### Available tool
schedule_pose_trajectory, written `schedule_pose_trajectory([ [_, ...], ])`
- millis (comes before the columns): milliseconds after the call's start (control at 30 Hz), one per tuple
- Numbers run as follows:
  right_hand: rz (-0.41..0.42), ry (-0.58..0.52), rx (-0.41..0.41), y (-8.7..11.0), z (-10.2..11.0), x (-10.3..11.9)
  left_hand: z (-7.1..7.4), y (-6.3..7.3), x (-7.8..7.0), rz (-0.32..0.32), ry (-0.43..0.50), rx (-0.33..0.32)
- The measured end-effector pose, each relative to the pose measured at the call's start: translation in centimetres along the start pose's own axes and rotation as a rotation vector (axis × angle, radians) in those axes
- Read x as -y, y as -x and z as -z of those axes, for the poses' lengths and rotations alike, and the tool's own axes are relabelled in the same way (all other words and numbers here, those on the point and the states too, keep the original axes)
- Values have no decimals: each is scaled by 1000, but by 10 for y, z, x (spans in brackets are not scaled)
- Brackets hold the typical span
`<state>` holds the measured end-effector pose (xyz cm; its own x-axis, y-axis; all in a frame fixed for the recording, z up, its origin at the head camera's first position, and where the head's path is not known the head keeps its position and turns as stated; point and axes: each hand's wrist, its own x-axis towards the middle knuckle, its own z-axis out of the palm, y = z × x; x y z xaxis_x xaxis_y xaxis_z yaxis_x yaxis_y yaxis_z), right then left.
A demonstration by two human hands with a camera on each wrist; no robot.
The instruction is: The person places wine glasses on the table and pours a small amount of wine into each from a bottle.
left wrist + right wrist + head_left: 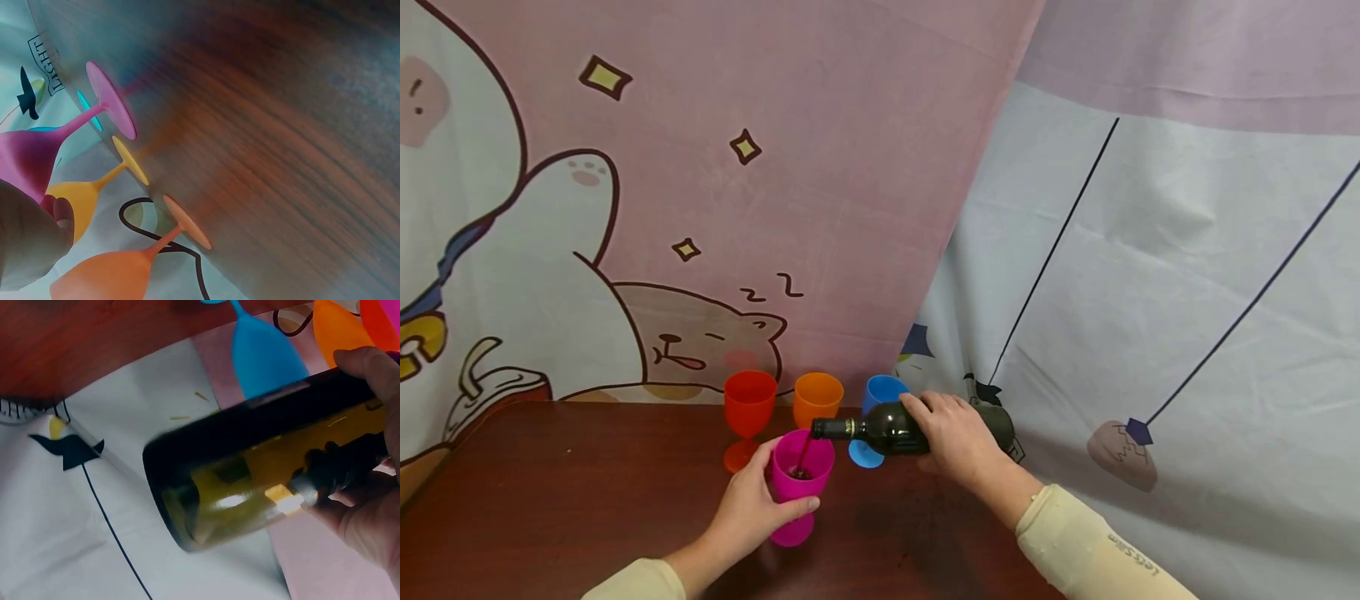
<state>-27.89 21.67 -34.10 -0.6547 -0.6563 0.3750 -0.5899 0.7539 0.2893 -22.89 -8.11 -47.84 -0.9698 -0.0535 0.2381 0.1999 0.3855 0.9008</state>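
My left hand holds a magenta plastic goblet by its bowl, thumb on the near side and fingers round the far side. With my right hand I grip a dark green wine bottle round its body. The bottle lies tilted almost level, its mouth over the goblet's rim. A thin dark red stream runs from the mouth into the bowl, where some dark liquid shows. In the right wrist view the bottle's base points away from the hand, and its glass looks amber-green.
Behind the magenta goblet stand a red goblet, an orange goblet and a blue goblet, the blue one partly hidden by the bottle. They are on a dark brown wooden table. A printed cloth hangs behind the table.
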Motion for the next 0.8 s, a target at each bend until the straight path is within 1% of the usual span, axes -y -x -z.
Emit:
schedule_pose_trajectory([
  [100, -57, -86, 14, 0, -3, 4, 0, 0, 0, -8, -5, -3],
  [267, -178, -288, 101, 1, -10, 14, 0, 1, -1, -7, 5, -6],
  [400, -221, -464, 132, 0, -19, 20, 0, 2, 0, -11, -4, -14],
  [500, -247, -586, 134, 0, -27, 23, 0, 2, 0, -17, -10, -18],
  [567, -279, -668, 129, 1, -31, 24, 0, 2, 0, -18, -11, -18],
  [700, -383, -803, 95, 5, -39, 27, -1, 2, 0, -9, -3, -12],
  [800, -480, -910, 33, 10, -47, 26, -1, 2, 0, -3, 7, -6],
])
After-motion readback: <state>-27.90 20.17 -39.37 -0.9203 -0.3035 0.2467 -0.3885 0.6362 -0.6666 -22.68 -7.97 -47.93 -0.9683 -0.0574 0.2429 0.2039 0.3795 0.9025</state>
